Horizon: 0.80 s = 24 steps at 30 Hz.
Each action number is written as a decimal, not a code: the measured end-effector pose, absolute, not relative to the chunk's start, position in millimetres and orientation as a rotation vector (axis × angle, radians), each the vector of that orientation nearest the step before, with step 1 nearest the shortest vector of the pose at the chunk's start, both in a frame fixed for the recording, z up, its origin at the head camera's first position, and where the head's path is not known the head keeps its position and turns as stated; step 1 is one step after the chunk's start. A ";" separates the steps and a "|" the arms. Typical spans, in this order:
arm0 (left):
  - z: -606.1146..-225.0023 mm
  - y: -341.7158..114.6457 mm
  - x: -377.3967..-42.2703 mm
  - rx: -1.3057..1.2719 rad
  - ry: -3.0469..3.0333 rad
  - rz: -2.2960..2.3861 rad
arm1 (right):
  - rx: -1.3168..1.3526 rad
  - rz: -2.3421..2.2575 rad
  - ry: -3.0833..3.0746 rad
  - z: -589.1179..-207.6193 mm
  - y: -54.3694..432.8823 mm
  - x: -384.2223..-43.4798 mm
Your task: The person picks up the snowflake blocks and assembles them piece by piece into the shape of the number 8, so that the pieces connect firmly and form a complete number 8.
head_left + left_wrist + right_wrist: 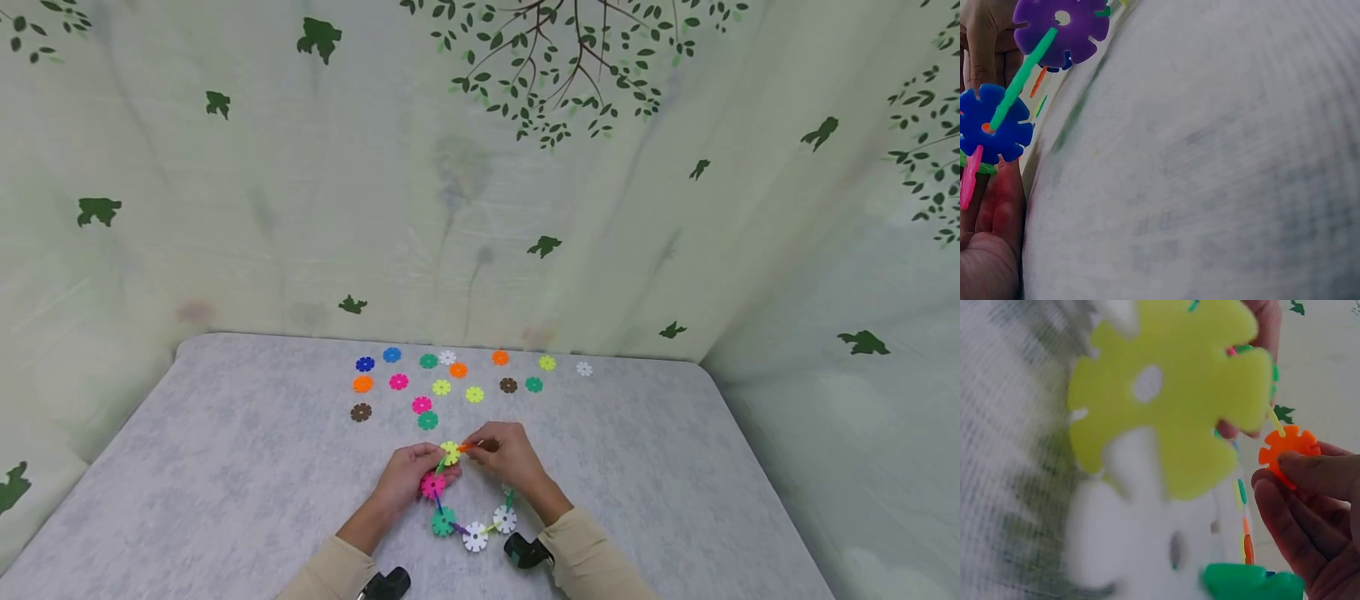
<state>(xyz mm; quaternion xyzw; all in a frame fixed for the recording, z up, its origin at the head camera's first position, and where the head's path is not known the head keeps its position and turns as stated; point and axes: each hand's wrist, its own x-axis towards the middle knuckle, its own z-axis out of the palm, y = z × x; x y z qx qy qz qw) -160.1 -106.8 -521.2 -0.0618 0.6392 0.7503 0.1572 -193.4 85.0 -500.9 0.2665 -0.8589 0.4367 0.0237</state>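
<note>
Our right hand (516, 457) pinches an orange disc (1274, 449) against a yellow disc (450, 453) on the chain (432, 486) our left hand (408, 475) grips. The chain curves between our wrists, perhaps touching the table (255, 450); loose discs (474, 394) lie beyond our hands.

A mottled grey table cover (660, 475) spreads beneath and around the grip. Well beyond the grip hangs a pale curtain (375, 200) scattered with dark green leaves (319, 38). High above the grip show thin brown branches (580, 52); more foliage (938, 198) hangs far to its right
</note>
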 end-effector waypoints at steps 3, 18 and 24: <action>-522.4 -106.6 -159.8 -0.176 1.830 2.145 | 0.782 1.444 -2.656 -502.0 86.8 -192.4; -522.5 -105.0 -159.8 -0.194 1.880 2.184 | 0.788 1.591 -2.551 -502.2 78.8 -196.2; -522.0 -102.0 -159.3 -0.235 1.920 2.169 | 0.780 1.507 -2.607 -499.0 76.9 -195.1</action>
